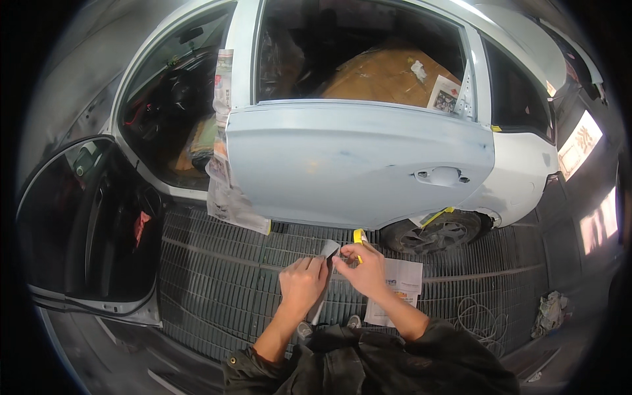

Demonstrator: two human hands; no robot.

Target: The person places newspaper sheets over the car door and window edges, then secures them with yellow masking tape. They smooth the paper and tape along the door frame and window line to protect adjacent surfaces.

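My left hand (303,284) is closed on a narrow folded strip of paper (330,247), whose pale lower part hangs below the fingers. Beside it, my right hand (366,268) grips a roll of yellow tape (358,236). Its fingertips come close to the paper's edge; I cannot tell whether they touch it. Both hands are in front of a car's rear door (342,164), which has a dull pale grey-blue surface. Newspaper (222,164) covers the door's front edge, with yellow tape at its lower corner.
The front door (92,224) stands open at left. Newspaper sheets (403,276) lie on the slatted metal floor (217,276) by my right forearm. Yellow tape and paper sit above the rear wheel (431,236). A coiled cable (484,319) and crumpled paper (552,313) lie at right.
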